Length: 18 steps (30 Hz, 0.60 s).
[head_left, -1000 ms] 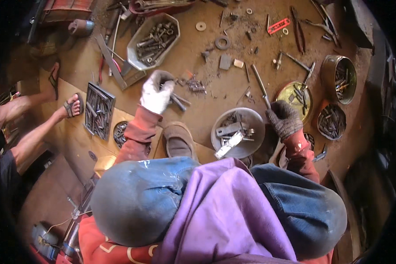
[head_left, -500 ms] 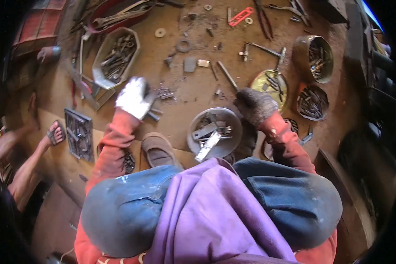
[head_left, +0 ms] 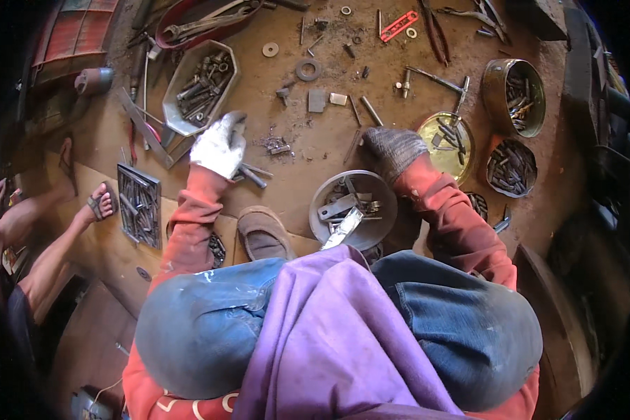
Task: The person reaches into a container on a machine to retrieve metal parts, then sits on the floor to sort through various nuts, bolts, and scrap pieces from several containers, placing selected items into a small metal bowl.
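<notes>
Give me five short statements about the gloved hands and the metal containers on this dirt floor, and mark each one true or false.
1. The left hand wears a white glove. True.
2. The right hand is bare. False: it wears a dark grey knit glove.
3. The round grey bowl between the hands is empty. False: it holds metal parts, and a flat metal piece juts over its near rim.
4. The left hand rests on the ground by some bolts, close to the angular metal tray of bolts. True.
5. The right hand holds the red tool. False: that tool lies far off on the ground, near the top of the view.
</notes>
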Motion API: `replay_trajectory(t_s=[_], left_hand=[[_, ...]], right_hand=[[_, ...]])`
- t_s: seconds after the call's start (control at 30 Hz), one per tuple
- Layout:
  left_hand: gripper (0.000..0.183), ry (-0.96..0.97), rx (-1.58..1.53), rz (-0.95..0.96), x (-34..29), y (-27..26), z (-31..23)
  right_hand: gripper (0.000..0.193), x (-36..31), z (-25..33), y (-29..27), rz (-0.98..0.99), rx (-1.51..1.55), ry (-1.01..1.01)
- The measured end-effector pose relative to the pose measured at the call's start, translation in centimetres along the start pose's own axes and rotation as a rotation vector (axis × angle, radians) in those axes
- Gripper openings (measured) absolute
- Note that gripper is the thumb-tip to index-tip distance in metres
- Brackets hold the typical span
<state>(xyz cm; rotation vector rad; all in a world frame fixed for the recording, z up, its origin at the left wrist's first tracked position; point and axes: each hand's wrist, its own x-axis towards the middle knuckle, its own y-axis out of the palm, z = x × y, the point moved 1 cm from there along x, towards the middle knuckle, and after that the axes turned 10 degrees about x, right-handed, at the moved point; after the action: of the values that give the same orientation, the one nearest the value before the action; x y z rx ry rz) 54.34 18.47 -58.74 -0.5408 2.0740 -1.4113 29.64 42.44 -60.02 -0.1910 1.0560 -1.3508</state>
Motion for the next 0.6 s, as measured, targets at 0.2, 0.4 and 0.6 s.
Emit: replay_trajectory(t_s=[0.2,0.4,0.6], left_hand=[[0.018,-0.026,-0.267,0.162,-2.3,-0.5,-2.7],[0.016,0.283,0.150,0.044,-2.9,2.0,-4.6],[0.016,0.395,0.319,0.106,-1.4,1.3,-5.5]], right_hand=[[0.024,-3.6,1.0,-1.8,-0.098,0.131,0.103],[0.022,-4.8,4.4,-3.6,0.016,0.352,-0.183],[0.019,1.8,1.0,-0.8,0.021,-0.105,-0.394]])
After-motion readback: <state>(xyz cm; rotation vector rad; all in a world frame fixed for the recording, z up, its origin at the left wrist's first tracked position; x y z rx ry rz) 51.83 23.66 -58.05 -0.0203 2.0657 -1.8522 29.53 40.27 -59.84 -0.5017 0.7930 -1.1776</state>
